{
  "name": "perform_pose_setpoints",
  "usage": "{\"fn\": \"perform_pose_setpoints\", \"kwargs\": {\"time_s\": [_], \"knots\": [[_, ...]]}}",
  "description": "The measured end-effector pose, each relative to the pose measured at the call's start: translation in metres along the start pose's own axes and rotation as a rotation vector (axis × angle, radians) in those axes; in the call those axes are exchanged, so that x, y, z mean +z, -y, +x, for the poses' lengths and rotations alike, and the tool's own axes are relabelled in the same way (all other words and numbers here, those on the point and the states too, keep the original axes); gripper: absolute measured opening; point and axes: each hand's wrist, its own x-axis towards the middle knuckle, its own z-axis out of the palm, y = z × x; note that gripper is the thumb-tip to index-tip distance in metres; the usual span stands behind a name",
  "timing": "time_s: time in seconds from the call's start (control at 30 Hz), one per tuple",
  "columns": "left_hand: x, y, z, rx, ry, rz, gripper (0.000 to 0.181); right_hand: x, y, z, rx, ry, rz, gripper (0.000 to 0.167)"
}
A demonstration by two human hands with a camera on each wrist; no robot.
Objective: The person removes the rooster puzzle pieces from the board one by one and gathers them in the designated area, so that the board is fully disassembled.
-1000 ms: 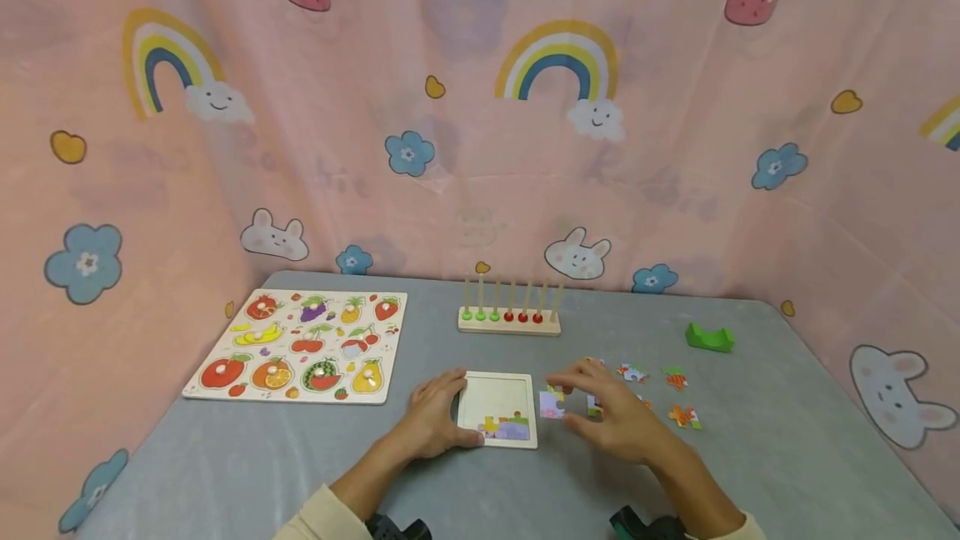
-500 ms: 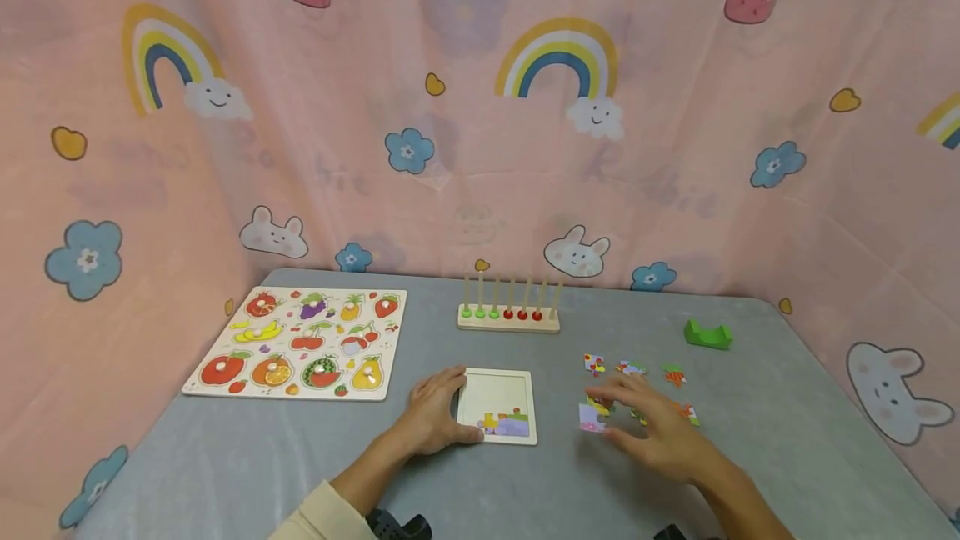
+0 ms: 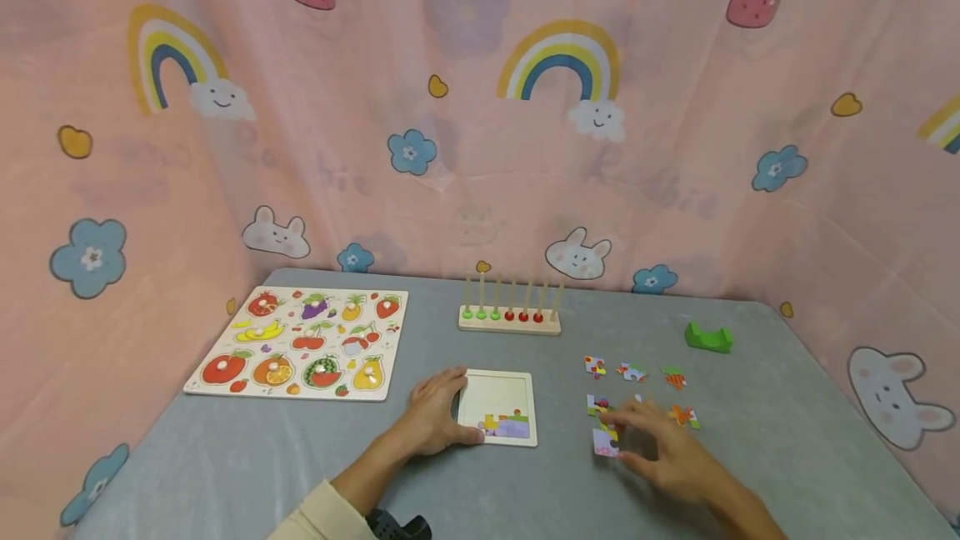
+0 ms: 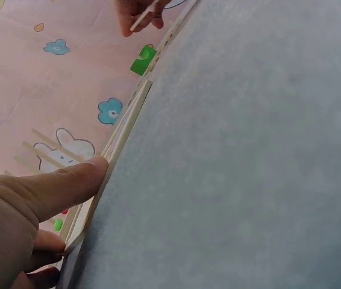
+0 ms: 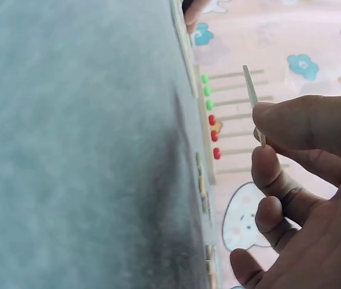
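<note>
My left hand (image 3: 435, 415) holds the left side of a small square wooden puzzle tray (image 3: 495, 388), thumb at its near corner. Several joined purple, yellow and green pieces (image 3: 513, 426) lie along the tray's bottom edge. Between thumb and fingertips, my right hand (image 3: 671, 452) pinches a purple-and-yellow jigsaw piece (image 3: 604, 443) to the right of the tray. The right wrist view shows that piece edge-on as a thin strip (image 5: 250, 84), raised off the table. Beyond the right hand lie loose jigsaw pieces (image 3: 595, 366), partly hidden by its fingers.
A fruit peg puzzle board (image 3: 288, 348) lies at the left. At the back middle stands a wooden peg rack (image 3: 517, 325) with green and red beads. A green curved block (image 3: 708, 337) sits at the back right. Patterned pink cloth (image 3: 480, 190) hangs behind the grey table.
My right hand has moved right, away from the tray and slightly nearer me, still pinching the jigsaw piece. The left hand stays on the tray.
</note>
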Motion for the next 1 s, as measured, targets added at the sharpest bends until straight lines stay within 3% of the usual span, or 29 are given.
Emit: {"fn": "perform_pose_setpoints", "kwargs": {"time_s": [0.23,0.7,0.83,1.0], "knots": [[0.0,-0.001,0.0,0.0,0.001,0.01,0.081,0.005,-0.005,-0.006,0.112,0.047,0.027,0.041],[0.001,0.0,-0.001,0.0,-0.002,0.004,0.082,0.009,-0.008,-0.008,0.17,0.072,-0.048,0.037],[0.001,-0.001,-0.001,0.008,0.0,-0.004,0.082,0.001,-0.003,-0.005,0.169,0.046,-0.05,0.04],[0.001,0.0,-0.001,0.016,0.0,-0.011,0.083,-0.01,0.012,0.01,0.1,-0.034,-0.076,0.045]]}}
